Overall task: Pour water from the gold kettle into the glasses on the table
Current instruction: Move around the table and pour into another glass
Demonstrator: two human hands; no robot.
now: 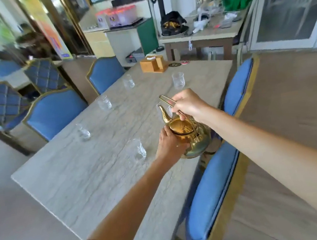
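Currently right hand point(188, 104) grips the gold kettle point(190, 136) by its top handle, left hand point(168, 143) curls round its side, at the surface point(81, 178) right edge; nearest glass point(137, 151) just beside it.

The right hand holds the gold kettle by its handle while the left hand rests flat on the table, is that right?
Not quite. The right hand does hold the gold kettle by its handle, but the left hand is not flat on the table: it cups the kettle's side. The head view shows this.
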